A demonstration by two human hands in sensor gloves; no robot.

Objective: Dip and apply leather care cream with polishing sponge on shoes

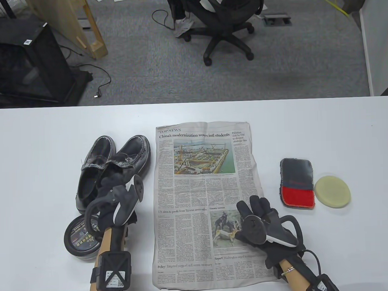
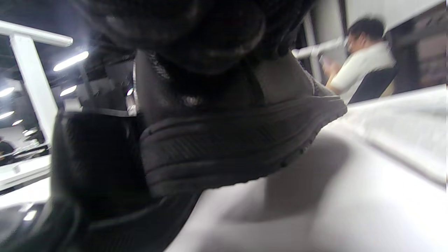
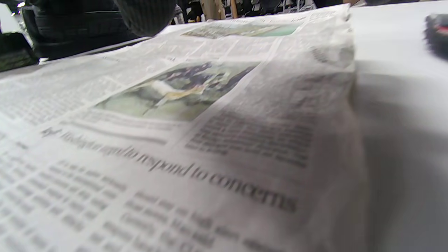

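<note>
left hand (image 1: 114, 192) gripping right shoe (image 1: 127, 160) heel, fingers clamped inside, right hand (image 1: 263, 225) flat on newspaper (image 1: 195, 183), fingers spread, sponge (image 1: 332, 191) off right

Table view looks down from above; wrist views sit low, close — all share the newspaper (image 1: 205, 202).

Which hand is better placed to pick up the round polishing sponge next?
The right hand: it lies open on the newspaper, nearer the sponge. The left hand is at the shoes.

grey carpet (image 1: 274, 69), black office chair (image 1: 224, 20), wooden frame (image 1: 91, 31).
</note>
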